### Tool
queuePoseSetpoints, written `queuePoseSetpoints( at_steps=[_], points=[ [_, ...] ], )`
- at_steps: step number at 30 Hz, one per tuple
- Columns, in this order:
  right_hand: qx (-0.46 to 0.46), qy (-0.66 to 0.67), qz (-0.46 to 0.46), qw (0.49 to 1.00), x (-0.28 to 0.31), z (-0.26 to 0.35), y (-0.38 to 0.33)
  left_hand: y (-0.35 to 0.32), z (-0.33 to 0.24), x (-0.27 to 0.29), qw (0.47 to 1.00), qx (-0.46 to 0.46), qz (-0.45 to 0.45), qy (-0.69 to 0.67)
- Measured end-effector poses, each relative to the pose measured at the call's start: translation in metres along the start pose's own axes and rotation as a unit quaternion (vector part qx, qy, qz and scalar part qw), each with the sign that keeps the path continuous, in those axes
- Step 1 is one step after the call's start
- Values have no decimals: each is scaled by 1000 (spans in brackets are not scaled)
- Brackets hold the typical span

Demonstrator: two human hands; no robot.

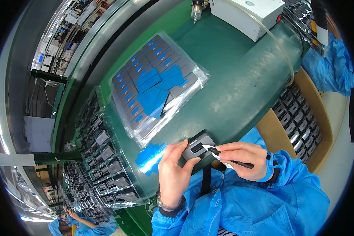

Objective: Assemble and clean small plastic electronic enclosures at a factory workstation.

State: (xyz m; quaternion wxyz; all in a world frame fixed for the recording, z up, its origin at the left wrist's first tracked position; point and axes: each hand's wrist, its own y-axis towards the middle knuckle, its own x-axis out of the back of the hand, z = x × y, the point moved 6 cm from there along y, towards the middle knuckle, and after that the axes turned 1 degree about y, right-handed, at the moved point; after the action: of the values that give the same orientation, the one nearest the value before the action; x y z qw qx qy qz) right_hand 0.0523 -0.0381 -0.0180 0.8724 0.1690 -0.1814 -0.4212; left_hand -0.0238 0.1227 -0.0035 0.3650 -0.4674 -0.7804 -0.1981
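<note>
On my left, crinkled clear trays hold boxy grey-and-black devices. Farther, smooth blue sheets cover grey units. Near me, my left hand grips a rounded grey device over the green table; its pale lettering is tiny. My right hand pinches a black pen-like tool and white wipe at its dark window. Right, a cardboard box holds glossy devices.

Behind and left of the small grey rectangular device lies a clear plastic tray bearing blue rectangular sheets; right of both, a brown cardboard box.
</note>
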Motion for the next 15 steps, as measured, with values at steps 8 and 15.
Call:
queuePoseSetpoints(
  at_steps=[8, 15],
  points=[
    [32, -25, 20, 999, -7, 1, -4, -2, 2, 1, 1000, -4, -3, 13],
    [44, 8, 27, 999, -21, 1, -7, -2, 0, 0, 1000, 0, 13, 13]
  ],
)
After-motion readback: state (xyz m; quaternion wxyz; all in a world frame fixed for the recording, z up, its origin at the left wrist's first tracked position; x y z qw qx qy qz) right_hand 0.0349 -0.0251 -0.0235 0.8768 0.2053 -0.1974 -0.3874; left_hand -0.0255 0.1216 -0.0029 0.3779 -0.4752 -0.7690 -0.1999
